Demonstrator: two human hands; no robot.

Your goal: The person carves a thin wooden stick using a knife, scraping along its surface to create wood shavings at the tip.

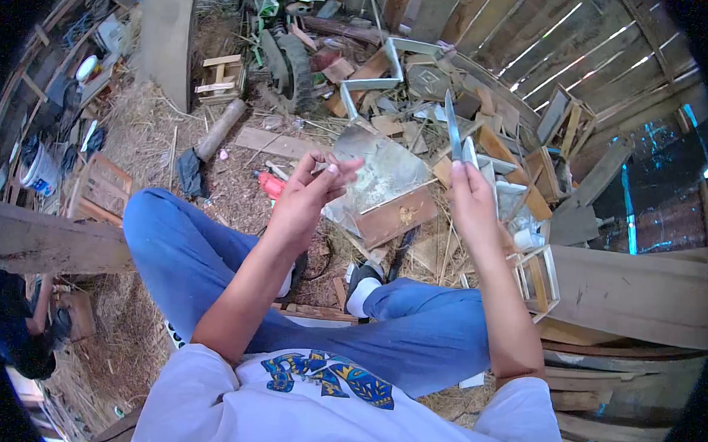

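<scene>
One knife, probably light, stiff and sharp, points away from you above the wood scraps, best taken by its handle, hidden in your closed right grip; left grip half-open, nothing visible held.

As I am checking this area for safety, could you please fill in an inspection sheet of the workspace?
Surface: ground strewn with straw and wood scraps.
Job's things: knife, blade pointing away from the person; wooden board overlapping a pale panel.
Clutter: white frame, red object.
Hands: right hand grips the knife; left hand raised, fingers bent, no held item discernible.
Cables: none identifiable with certainty.
Surroundings: plank wall with light through gaps; bucket at left.
</scene>
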